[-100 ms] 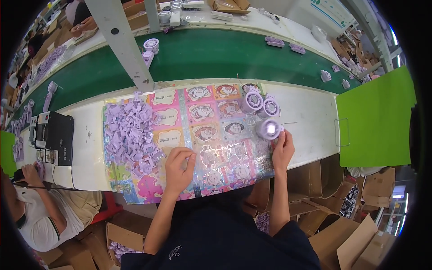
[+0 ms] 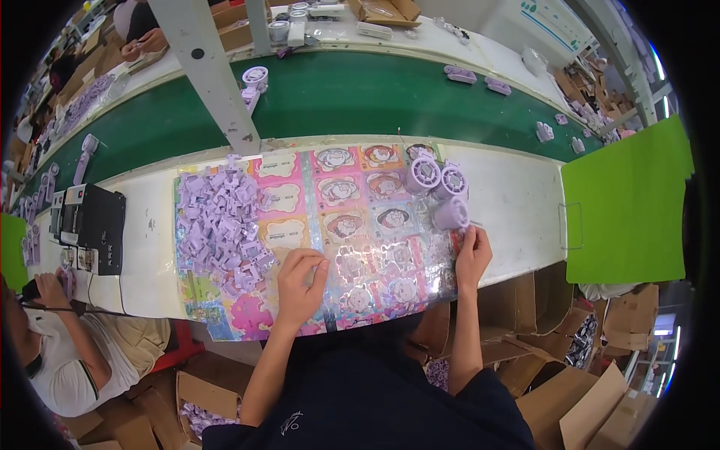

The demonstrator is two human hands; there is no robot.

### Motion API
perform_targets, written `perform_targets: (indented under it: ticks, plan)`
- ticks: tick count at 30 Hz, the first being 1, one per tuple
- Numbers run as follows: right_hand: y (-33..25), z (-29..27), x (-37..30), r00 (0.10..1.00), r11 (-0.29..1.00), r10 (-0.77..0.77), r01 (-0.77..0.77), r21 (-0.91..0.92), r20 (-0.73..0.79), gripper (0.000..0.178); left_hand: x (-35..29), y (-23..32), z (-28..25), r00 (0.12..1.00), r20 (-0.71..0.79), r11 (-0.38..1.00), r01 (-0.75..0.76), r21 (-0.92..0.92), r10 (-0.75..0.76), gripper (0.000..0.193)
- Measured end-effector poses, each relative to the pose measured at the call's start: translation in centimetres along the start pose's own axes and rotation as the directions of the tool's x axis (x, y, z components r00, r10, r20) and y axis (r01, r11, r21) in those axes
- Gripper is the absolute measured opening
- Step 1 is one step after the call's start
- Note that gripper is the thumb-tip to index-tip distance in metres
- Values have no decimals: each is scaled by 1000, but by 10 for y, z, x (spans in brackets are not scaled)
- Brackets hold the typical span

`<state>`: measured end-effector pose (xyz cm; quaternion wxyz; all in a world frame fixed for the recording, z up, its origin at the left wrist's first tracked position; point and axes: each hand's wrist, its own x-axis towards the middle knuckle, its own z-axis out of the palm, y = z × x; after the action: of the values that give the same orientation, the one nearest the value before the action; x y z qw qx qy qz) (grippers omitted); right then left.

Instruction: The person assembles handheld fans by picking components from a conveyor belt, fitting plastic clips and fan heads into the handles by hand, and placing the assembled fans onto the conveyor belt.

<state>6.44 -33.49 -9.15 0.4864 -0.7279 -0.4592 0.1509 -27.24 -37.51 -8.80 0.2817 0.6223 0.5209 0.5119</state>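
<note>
At the right of the patterned sheet (image 2: 345, 281), my right hand (image 2: 472, 256) has its thumb and fingers closed at the lower edge of a lilac round fan housing (image 2: 451, 214). That housing is tipped, its side wall showing. Right behind it stand two more lilac round housings with ring-shaped tops, a left one (image 2: 424, 172) and a right one (image 2: 454, 180). My left hand (image 2: 301, 283) hovers over or rests on the sheet, fingers curled toward the thumb; whether anything small is between them is hidden. To its left lies a heap of small lilac plastic parts (image 2: 221, 225).
Beyond the white table (image 2: 517, 202) runs a green conveyor belt (image 2: 337, 94) carrying scattered lilac parts. A metal post (image 2: 214, 82) rises at its near edge. A black box-shaped machine (image 2: 101, 229) stands left, near a co-worker's hand (image 2: 52, 291). Right hangs a green panel (image 2: 626, 202); cardboard boxes (image 2: 555, 397) sit below.
The housing at my right hand has turned from showing its bright round face to showing its side. My left hand keeps its place on the sheet.
</note>
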Motion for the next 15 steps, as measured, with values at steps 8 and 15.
perform_targets:
  ticks: [8,15]
  plan:
    - [0,13,-3,999,999,-50,50,4,7,25,1,-1,2,1000,-6,1000,1,28,-1,6]
    - [-2,10,-2,997,994,-79,79,-70,2,25,2,-1,3,1000,-4,999,0,34,1,6]
